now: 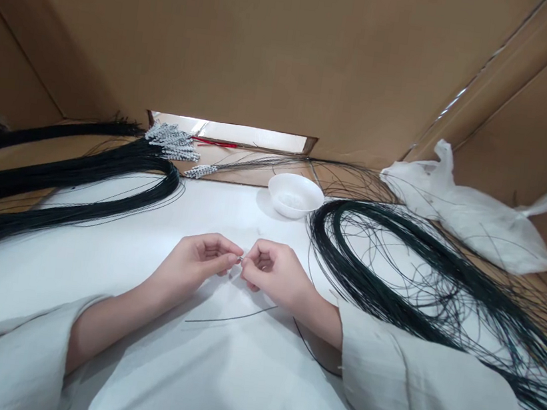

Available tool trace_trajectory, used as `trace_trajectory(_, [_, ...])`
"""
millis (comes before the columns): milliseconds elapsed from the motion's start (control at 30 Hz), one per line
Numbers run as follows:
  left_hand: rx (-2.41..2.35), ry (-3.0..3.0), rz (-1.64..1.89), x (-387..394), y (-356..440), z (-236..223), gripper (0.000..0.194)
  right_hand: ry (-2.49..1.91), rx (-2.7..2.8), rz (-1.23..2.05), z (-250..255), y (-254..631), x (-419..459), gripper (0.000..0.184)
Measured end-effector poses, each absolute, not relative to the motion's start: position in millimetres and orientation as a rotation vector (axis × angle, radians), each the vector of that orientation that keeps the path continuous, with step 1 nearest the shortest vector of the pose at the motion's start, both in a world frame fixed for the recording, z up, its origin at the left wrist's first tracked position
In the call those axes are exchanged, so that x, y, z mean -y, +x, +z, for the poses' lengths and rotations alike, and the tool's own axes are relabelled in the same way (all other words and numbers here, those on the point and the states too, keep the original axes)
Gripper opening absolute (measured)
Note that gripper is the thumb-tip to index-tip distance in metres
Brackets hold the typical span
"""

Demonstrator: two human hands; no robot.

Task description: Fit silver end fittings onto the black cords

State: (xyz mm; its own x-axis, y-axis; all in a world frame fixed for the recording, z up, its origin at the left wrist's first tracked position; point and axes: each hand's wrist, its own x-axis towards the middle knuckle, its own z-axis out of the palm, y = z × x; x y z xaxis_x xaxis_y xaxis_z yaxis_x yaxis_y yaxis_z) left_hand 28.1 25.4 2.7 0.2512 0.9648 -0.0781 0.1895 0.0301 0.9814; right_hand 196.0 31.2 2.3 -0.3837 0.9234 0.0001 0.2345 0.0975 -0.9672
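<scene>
Two hands' (184, 270) (288, 281) fingers (219, 263) clamp something tiny (241, 259) above a white surface (211, 217), cardboard walls (273, 50) beyond.

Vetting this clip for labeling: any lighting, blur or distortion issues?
Head view: bright white cloth looks washed out, soft shadows under both forearms; glare streak along the cardboard seam at upper right; dark corners at right; wide-angle stretch on sleeves; tiny piece between the fingers too small to make out.

Your counter (144, 269) has a white covering, with a white bowl (295, 196) at its far edge, bundles of black strands (66, 205) on the left and a looped black bundle (374, 282) on the right.
</scene>
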Motion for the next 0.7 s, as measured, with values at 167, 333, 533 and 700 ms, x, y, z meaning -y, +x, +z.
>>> trace_trajectory(167, [-1.156, 1.378, 0.891, -24.5, 28.2, 2.1, 0.012, -1.156, 1.729, 1.293, 4.2, 195.2, -29.8, 0.006])
trace_trajectory(333, [-1.163, 1.319, 0.914, -23.5, 29.7, 1.7, 0.012, -1.186, 1.723, 1.281, 5.6, 194.2, -29.0, 0.005])
trace_trajectory(533, [-1.153, 1.301, 0.93, -22.0, 31.0, 3.4, 0.013, -1.189, 1.725, 1.241, 3.7, 193.6, -26.9, 0.009])
trace_trajectory(700, [-1.165, 1.317, 0.941, -20.8, 30.1, 4.0, 0.012, -1.175, 1.747, 1.208, 2.1, 194.5, -26.4, 0.009])
